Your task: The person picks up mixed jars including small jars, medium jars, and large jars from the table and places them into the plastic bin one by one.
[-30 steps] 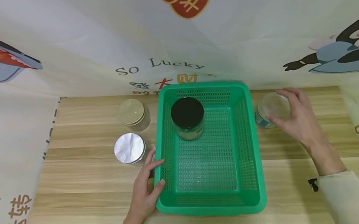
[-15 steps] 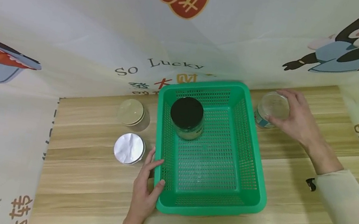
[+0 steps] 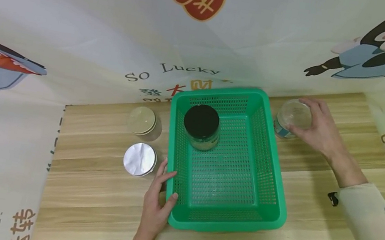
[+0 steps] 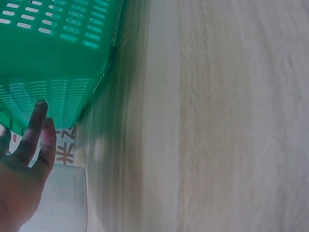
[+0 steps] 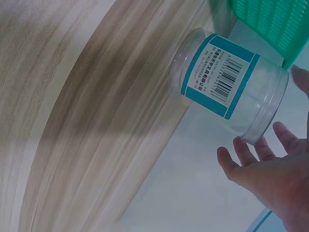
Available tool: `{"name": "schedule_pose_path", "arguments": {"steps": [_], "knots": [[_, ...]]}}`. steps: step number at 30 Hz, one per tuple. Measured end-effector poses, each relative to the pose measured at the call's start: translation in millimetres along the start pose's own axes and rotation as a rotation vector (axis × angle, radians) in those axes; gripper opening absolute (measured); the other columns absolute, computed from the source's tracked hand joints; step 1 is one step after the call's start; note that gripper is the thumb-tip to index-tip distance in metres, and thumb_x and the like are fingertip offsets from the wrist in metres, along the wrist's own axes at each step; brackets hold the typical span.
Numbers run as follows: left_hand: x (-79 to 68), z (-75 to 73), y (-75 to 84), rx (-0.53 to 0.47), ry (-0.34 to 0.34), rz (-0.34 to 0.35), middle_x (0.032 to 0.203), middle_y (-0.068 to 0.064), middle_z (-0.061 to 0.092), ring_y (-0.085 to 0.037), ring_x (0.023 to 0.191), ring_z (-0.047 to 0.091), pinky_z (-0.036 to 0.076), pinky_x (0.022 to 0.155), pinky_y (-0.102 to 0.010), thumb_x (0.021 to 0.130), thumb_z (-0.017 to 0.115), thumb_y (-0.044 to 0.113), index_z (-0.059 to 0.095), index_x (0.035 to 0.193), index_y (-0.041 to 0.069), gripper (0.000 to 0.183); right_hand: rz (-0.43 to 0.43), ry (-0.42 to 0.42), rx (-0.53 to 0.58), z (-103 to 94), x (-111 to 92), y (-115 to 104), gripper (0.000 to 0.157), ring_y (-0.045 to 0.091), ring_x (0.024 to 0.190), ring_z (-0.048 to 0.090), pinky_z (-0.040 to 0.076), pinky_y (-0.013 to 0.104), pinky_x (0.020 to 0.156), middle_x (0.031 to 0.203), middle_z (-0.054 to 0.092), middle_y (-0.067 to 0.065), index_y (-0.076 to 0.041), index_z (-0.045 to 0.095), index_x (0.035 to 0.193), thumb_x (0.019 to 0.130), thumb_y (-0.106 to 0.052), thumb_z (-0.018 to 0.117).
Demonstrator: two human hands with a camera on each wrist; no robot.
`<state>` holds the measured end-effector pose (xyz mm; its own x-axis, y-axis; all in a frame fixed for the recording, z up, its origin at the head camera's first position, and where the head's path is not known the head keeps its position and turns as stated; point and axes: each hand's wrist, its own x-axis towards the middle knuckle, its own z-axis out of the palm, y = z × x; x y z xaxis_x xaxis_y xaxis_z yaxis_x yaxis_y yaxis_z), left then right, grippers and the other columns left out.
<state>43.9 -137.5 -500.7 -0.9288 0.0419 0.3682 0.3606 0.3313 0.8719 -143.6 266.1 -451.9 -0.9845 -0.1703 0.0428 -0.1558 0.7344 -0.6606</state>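
Note:
My left hand (image 3: 154, 212) holds the left rim of a green plastic basket (image 3: 278, 210), with thumb and a fingertip over the edge. In the left wrist view, other fingers (image 4: 47, 145) lie against the basket's outer wall. A jar with a black lid (image 3: 201, 121) stands inside, at the back left. To the basket's right, my right hand (image 3: 320, 127) grips the top of a clear jar (image 3: 285, 130), thumb on one side and fingers on the other. The right wrist view shows this jar's teal-edged barcode label (image 5: 221, 75) and its base at the wooden tabletop.
Left of the basket stand a container with a beige top (image 3: 141, 120) and one with a silver foil top (image 3: 139, 159), close to my left hand. A printed cloth (image 3: 115, 29) walls off the back and sides of the wooden table (image 3: 86, 195).

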Motion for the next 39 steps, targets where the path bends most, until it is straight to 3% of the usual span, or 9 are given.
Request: {"name": "schedule_pose_path", "arguments": {"steps": [6, 13, 25, 39], "knots": [[-7.1, 1.8, -18.3, -0.006, 0.001, -0.012, 0.156, -0.026, 0.031, -0.032, 0.136, 0.044, 0.05, 0.089, -0.026, 0.08, 0.061, -0.012, 0.054, 0.134, 0.0, 0.055, 0.003, 0.002, 0.016, 1.9, 1.9, 1.2, 0.079, 0.048, 0.122, 0.043, 0.037, 0.07, 0.096, 0.142, 0.036, 0.027, -0.001, 0.04, 0.145, 0.079, -0.015, 0.081], [-10.2, -1.0, -19.5, -0.024, 0.014, -0.02, 0.158, -0.019, 0.031, -0.032, 0.138, 0.043, 0.05, 0.09, -0.025, 0.082, 0.06, -0.011, 0.054, 0.134, 0.001, 0.053, 0.002, -0.009, 0.028, 7.3, 3.7, 3.3, 0.081, 0.049, 0.123, 0.042, 0.037, 0.07, 0.097, 0.143, 0.035, 0.028, 0.0, 0.037, 0.147, 0.08, -0.015, 0.081], [-8.6, 1.0, -20.7, -0.033, 0.02, -0.018, 0.154, -0.028, 0.033, -0.03, 0.136, 0.046, 0.051, 0.088, -0.027, 0.081, 0.061, -0.012, 0.056, 0.133, 0.0, 0.054, 0.062, -0.047, 0.082, 1.2, 6.7, 9.1, 0.089, 0.049, 0.126, 0.04, 0.033, 0.071, 0.1, 0.146, 0.036, 0.029, 0.001, 0.034, 0.15, 0.078, -0.018, 0.083], [-11.2, 1.6, -23.0, -0.01, 0.025, -0.017, 0.154, -0.027, 0.034, -0.025, 0.132, 0.05, 0.052, 0.086, -0.026, 0.078, 0.062, -0.011, 0.055, 0.132, -0.001, 0.055, 0.08, -0.061, 0.194, 4.5, 5.5, 13.4, 0.089, 0.05, 0.127, 0.038, 0.033, 0.07, 0.1, 0.147, 0.034, 0.032, 0.002, 0.03, 0.151, 0.08, -0.011, 0.08]]}}
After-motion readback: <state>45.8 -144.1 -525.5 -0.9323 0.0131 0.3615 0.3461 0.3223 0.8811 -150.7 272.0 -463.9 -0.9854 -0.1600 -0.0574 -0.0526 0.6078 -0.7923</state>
